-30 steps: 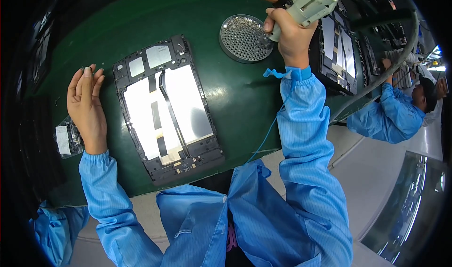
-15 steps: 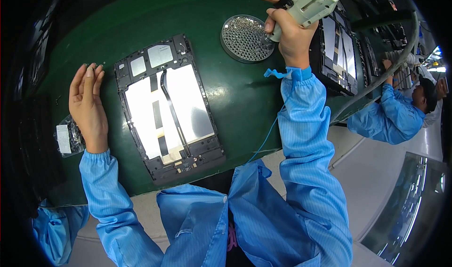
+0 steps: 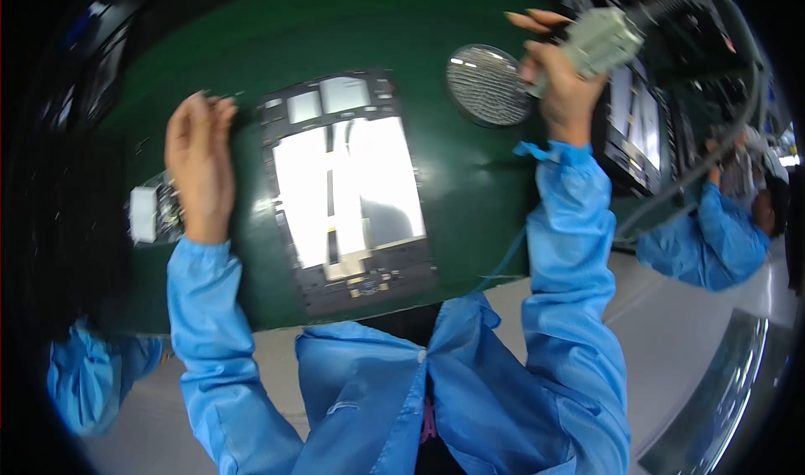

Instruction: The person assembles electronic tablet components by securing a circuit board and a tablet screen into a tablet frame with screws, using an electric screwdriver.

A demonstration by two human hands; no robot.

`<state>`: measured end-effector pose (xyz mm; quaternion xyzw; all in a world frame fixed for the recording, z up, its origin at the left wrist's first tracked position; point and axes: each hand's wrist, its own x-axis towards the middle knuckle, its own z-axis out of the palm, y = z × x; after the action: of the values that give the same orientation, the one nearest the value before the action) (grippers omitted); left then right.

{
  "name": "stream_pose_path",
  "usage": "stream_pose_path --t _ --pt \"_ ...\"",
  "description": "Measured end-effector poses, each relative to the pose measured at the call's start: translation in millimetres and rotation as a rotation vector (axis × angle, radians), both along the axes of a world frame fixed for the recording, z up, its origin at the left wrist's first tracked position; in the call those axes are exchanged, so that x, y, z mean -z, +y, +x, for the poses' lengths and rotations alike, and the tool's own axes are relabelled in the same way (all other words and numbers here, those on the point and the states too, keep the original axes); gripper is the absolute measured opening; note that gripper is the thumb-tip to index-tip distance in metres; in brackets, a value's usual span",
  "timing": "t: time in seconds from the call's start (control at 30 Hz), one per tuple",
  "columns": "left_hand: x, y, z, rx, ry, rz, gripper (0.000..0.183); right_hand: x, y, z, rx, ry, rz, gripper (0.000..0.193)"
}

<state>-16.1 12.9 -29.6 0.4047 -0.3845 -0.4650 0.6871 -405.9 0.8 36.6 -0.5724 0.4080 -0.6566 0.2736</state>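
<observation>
My right hand (image 3: 568, 83) grips a pale grey-green electric screwdriver (image 3: 605, 42), its tip end pointing down by the right rim of a round screw tray (image 3: 470, 106). The tray is dotted with rows of holes or screws, blurred here. Left of it lies an opened tablet-like device (image 3: 387, 173) with a black frame and shiny silver panels. Beside the device's left edge, my left hand (image 3: 201, 160) is raised with its fingers bunched together. Something tiny may be at the fingertips; blur hides what it is.
A clear bag of small dark parts with a white label (image 3: 143, 214) lies left of my left hand. More opened devices (image 3: 635, 127) stand at the right, near a grey hose (image 3: 671, 192). Farther right sits a co-worker in blue (image 3: 704, 240). Another blue sleeve (image 3: 88, 374) shows at lower left.
The whole view has shifted, so the bench and things on it appear farther right, with blur. The screwdriver's tip end has moved from over the tray's right side to its rim.
</observation>
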Motion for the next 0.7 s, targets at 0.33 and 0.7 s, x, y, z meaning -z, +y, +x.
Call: stream_pose_path --t 0.33,0.7 --pt "-21.2 -12.3 -8.8 0.151 -0.503 0.130 0.025 -46.9 15.7 56.6 -0.171 -0.069 -0.002 0.032" --pt "-18.1 -22.1 -4.7 0.264 -0.605 0.190 0.027 -56.7 -4.4 180.1 -0.368 -0.016 0.002 0.011"
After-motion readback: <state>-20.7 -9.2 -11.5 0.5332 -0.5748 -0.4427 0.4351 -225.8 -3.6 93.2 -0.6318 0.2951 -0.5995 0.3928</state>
